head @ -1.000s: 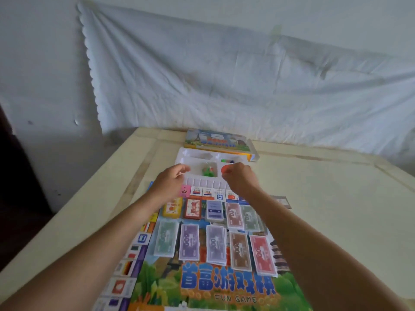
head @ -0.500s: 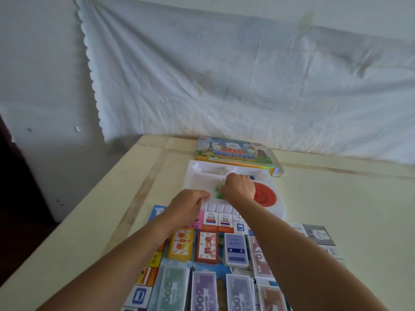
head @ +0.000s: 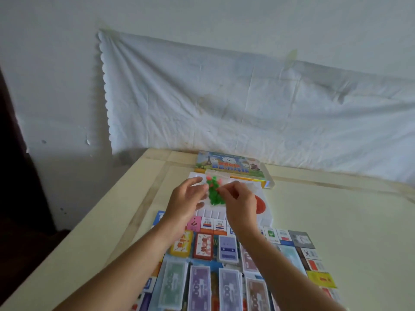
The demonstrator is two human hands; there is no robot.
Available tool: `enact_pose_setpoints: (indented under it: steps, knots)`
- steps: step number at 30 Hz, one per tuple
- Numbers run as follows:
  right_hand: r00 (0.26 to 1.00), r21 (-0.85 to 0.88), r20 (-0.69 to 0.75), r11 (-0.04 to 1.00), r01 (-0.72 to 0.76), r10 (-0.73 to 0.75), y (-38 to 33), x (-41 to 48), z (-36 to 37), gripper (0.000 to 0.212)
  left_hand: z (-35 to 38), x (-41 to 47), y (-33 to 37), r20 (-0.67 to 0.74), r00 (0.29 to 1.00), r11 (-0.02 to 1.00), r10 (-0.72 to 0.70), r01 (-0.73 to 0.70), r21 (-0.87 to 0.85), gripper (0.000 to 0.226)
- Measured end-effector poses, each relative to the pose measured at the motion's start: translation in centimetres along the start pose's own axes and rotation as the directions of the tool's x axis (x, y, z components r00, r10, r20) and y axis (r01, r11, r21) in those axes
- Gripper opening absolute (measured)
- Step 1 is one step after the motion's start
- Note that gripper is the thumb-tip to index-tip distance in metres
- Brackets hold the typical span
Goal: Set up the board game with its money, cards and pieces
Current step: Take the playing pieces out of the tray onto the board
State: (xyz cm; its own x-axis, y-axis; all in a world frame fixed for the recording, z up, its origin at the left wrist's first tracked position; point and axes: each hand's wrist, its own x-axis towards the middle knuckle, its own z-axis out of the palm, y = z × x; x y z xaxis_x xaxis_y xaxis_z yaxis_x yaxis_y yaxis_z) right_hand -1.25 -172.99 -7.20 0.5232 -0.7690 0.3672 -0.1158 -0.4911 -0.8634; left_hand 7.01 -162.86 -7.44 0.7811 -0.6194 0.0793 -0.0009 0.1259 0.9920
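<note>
White cloth [head: 247, 104] behind cream table [head: 336, 221]

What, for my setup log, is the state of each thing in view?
bag of pieces, held up over the tray
right hand, pinching the bag of pieces
left hand, open beside it
tray, on the table beyond the board
board, unfolded flat
money packs, wrapped, laid in rows on the board
box, lying flat behind the tray

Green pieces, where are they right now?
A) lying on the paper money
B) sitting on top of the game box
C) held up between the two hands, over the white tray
C: the right hand pinches the green pieces up beside the left hand, above the white tray.
</note>
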Motion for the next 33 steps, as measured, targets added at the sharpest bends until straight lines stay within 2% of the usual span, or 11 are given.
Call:
enact_pose_setpoints:
  steps: [3,7,9,14,18,20,23,25,28,30,33]
  knots:
    - [0.997,0.026,0.071,0.999,0.025,-0.027,-1.6,-5.2,-2.3,0.017,0.4,-4.8,1.9,0.011,0.999,0.987,-0.034,0.036,-0.157,0.016]
    - [0.993,0.083,0.112,0.996,0.017,-0.026,-2.8,-11.4,-6.5,0.010,-0.3,-11.5,2.0,0.085,0.991,0.984,-0.101,0.112,-0.141,0.012]
    - [0.991,-0.027,0.098,0.995,0.095,-0.091,-3.2,-14.0,-9.1,0.017,-0.5,-15.0,1.6,0.167,0.979,0.991,-0.113,0.123,-0.050,0.013]
    - [0.911,-0.282,0.413,0.948,0.143,-0.015,-3.8,-18.1,-12.3,0.004,-0.5,-20.1,-0.1,0.261,0.952,0.984,-0.160,0.133,0.118,0.013]
    - [0.884,-0.259,0.454,0.966,0.008,0.114,-3.1,-20.6,-13.4,0.008,-0.4,-22.2,-1.2,0.307,0.938,0.968,-0.160,0.088,0.235,0.010]
    - [0.853,-0.178,0.466,0.970,-0.168,0.233,-2.7,-21.3,-13.8,0.007,-0.2,-23.3,-1.2,0.339,0.930,0.965,-0.142,0.053,0.258,0.009]
    - [0.752,0.062,0.524,0.862,-0.503,0.401,-2.1,-22.4,-14.0,0.007,-0.2,-24.3,-1.9,0.246,0.969,0.908,0.017,-0.118,0.402,0.007]
    - [0.707,0.154,0.533,0.768,-0.621,0.465,-1.7,-23.3,-13.7,0.009,-0.1,-25.2,-2.3,0.155,0.978,0.848,0.138,-0.197,0.492,0.005]
    - [0.710,0.242,0.520,0.715,-0.656,0.476,-1.3,-24.4,-13.1,0.014,0.4,-26.8,-2.2,0.151,0.988,0.927,0.027,-0.082,0.365,0.009]
    - [0.741,0.270,0.507,0.736,-0.621,0.440,-1.4,-25.0,-12.7,0.015,0.8,-27.6,-2.0,0.190,0.975,0.972,-0.115,0.071,0.226,0.014]
    - [0.796,0.253,0.472,0.807,-0.534,0.379,-1.5,-25.9,-11.9,0.011,0.8,-27.5,-1.9,0.156,0.969,0.972,-0.191,0.165,0.167,0.021]
